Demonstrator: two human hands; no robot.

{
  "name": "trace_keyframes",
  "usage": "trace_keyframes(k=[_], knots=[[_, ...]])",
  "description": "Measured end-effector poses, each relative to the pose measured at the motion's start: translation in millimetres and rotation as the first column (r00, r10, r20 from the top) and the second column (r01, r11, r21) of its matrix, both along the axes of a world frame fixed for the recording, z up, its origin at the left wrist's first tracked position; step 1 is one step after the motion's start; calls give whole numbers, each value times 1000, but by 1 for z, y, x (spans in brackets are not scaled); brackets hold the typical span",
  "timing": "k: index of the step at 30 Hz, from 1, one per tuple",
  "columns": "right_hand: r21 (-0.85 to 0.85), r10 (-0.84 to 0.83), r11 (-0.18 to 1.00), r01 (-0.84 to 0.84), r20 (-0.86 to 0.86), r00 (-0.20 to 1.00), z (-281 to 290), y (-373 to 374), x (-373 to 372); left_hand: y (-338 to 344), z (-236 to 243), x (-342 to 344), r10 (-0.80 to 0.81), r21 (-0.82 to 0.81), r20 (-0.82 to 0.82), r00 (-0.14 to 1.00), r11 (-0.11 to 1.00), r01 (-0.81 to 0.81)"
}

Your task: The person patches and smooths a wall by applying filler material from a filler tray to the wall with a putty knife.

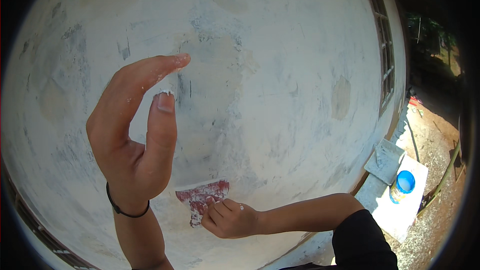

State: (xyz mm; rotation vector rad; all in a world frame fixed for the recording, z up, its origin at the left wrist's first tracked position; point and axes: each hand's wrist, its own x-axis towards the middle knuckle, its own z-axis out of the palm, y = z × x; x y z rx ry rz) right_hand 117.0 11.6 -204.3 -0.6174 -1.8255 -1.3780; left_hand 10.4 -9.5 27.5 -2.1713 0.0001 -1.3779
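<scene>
My left hand [132,135] is raised in front of a white, patchy wall [290,100]. Its thumb and forefinger curve apart with a gap between them, and a dab of white paste clings to the thumb tip. A dark band circles that wrist. Lower down, my right hand [230,218] grips a dark red putty scraper [199,196] smeared with white, its wide edge up by the wall surface. Whether the edge presses on the wall I cannot tell. White specks dot the right hand too. Grey and beige patches mark the wall between and above my hands.
A barred window [385,45] is set in the wall at the right. Below it, a blue tub [405,182] and a grey smeared board [384,162] rest on a pale slab [407,220]. A long pole [442,180] lies beyond. Another grille [35,225] shows at lower left.
</scene>
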Motion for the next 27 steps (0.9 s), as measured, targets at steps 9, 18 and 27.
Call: trace_keyframes(k=[9,18,27], knots=[[-655,17,697,-293,-392,920,124,-30,62,1,0,-10,36,-13,21,999,999,-35],[345,-96,916,206,-311,946,172,27,57,-9,-4,-31,63,50,89,994,996,-67],[-350,6,935,-53,-133,991,-93,-15,-47,3,-22,-23,-65,-6,53,997,998,65]])
